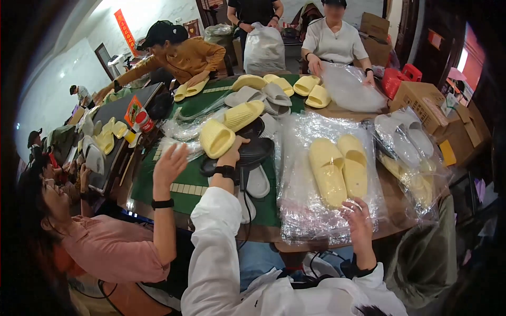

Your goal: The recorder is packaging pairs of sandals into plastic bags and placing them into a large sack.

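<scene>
My left hand [235, 149], in a white sleeve with a black watch, grips a single yellow slipper [216, 138] over the green mat [158, 190]. Under it lie black slippers [253, 150] and a white one [258, 183]. My right hand [359, 220] rests with fingers spread on the near edge of a clear plastic bag [295, 210]. A pair of yellow slippers [337, 167] lies flat in that bag.
A person in pink at my left raises a hand [169, 164] beside my left arm. Grey and yellow slippers [253, 97] are piled further back. Bagged slippers [408, 152] lie at the right, near cardboard boxes [421, 97]. Several other people work across the table.
</scene>
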`<state>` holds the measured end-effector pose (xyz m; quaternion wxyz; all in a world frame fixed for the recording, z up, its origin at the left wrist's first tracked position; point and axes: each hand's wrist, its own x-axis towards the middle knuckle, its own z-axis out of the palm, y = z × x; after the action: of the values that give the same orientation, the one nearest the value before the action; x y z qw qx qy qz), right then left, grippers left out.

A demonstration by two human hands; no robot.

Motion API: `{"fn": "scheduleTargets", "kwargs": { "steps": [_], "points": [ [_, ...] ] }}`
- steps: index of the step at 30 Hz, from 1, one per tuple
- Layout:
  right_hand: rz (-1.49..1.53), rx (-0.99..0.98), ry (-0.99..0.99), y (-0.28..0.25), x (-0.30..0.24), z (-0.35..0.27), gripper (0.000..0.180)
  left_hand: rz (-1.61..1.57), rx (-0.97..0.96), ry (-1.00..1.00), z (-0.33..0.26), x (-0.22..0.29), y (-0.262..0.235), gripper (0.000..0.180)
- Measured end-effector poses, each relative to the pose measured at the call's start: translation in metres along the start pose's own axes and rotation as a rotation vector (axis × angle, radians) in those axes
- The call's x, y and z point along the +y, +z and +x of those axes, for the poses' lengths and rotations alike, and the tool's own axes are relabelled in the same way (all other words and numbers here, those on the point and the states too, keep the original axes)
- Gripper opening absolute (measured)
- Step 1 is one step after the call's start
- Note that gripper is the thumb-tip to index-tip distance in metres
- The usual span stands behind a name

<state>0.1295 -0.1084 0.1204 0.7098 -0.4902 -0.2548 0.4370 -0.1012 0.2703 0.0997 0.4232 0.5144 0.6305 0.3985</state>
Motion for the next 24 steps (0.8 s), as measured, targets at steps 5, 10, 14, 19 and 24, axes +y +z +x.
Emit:
{"fn": "scheduleTargets", "kwargs": {
  "steps": [5, 10, 14, 19, 24],
  "points": [
    [0.012, -0.029, 0.012, 0.000, 0.010, -0.004, 0.040, -0.722, -0.532, -0.369, 0.011, 0.043, -0.018, 0.032],
    [0.116, -0.010, -0.006, -0.005, -0.002, 0.006, 0.041, -0.861, -0.694, -0.040, -0.055, 0.135, -0.003, 0.029],
    [0.124, -0.075, -0.139, 0.005, -0.027, 0.026, 0.047, -0.730, -0.810, 0.200, -0.117, 0.186, 0.012, 0.035],
    [0.156, 0.013, -0.443, 0.013, -0.083, 0.013, 0.049, -0.575, -0.802, 0.352, -0.183, 0.207, 0.045, 0.046],
    [0.494, 0.197, -0.580, -0.010, -0.122, -0.066, 0.055, -0.578, -0.876, 0.371, -0.214, 0.186, 0.084, 0.064]
  ]
}}
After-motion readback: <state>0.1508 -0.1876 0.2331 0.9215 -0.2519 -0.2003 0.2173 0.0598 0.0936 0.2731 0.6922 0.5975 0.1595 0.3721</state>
